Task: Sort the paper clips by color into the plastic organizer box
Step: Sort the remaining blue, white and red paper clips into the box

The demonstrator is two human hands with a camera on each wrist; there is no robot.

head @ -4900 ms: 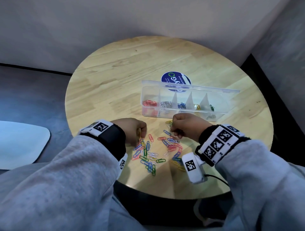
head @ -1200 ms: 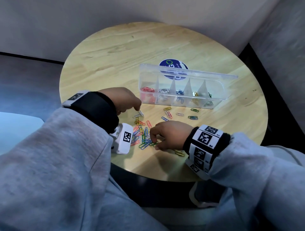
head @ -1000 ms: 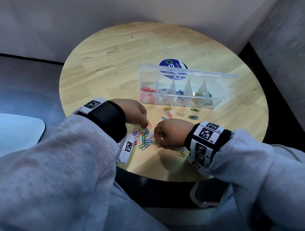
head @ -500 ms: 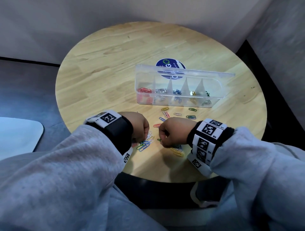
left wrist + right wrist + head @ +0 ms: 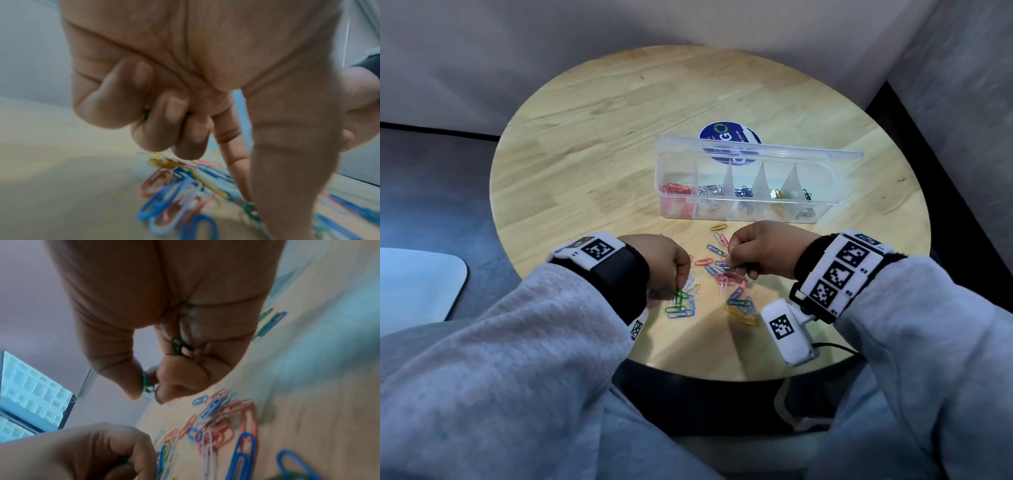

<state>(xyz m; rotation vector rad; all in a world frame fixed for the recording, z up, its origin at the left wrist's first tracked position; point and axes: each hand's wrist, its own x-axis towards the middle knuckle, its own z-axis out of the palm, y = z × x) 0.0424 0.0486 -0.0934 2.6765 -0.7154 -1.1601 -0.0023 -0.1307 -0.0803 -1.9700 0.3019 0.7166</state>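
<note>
Both hands are gathering green clips from the pile [image 5: 709, 287]: the right hand [image 5: 763, 251] pinches green clips [image 5: 180, 346], and the left hand [image 5: 661, 263] pinches another. Next, carry them to the box's [image 5: 822, 210] compartment at two o'clock.

**Looks like a small recording corner, not a real office or home**

Hard to pin down exactly, but it reads as a bare corner set up for a desk-type chore. There's one small round light-wood table [image 5: 599, 113] with a dark rim, pushed close to where two plain grey walls [image 5: 517, 44] meet, and a dark grey floor [image 5: 431, 192] beside it. A round blue sticker with a green logo [image 5: 726, 135] sits on the tabletop. A pale rounded slab [image 5: 414, 284] pokes in at the left edge; can't tell what it is. The person wears black wristbands with white square-code tags [image 5: 842, 270], which gives it a data-capture vibe.
</note>
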